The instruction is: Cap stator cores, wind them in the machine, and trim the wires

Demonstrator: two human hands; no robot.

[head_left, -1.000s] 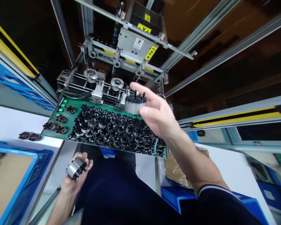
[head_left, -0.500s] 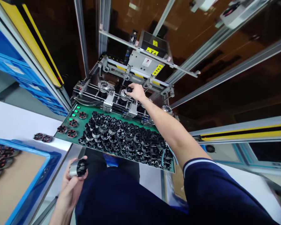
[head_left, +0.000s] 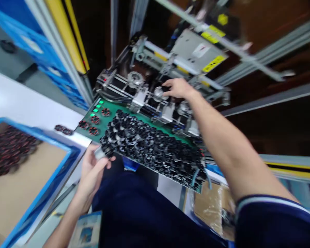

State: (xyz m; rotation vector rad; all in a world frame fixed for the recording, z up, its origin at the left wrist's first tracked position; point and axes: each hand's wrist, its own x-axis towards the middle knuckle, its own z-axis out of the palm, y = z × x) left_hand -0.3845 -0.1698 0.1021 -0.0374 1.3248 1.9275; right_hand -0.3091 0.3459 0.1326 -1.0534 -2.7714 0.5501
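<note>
My left hand (head_left: 94, 167) is closed round a silver and black cylindrical part (head_left: 103, 152), beside the left front edge of the green board (head_left: 86, 132). At the machine's middle metal holder (head_left: 160, 93) is my right hand (head_left: 177, 89), thumb and forefinger apart at the holder's right side, with no part visible between them. A dense pile of black and silver parts (head_left: 150, 144) covers much of the board. Several ring parts with red windings (head_left: 93, 131) sit at the board's left end. The picture is blurred by motion.
At the left, a blue-rimmed tray (head_left: 64, 151) holds many red and black rings. Two rings (head_left: 63, 129) lie on the white table. Metal frame posts and a yellow strip (head_left: 67, 38) border the machine. Blue bins (head_left: 36, 44) stand at the upper left.
The view has shifted, moving the machine right in the picture. My left hand has come up to the board's edge with its part. My right fingers have parted from the black piece at the holder.
</note>
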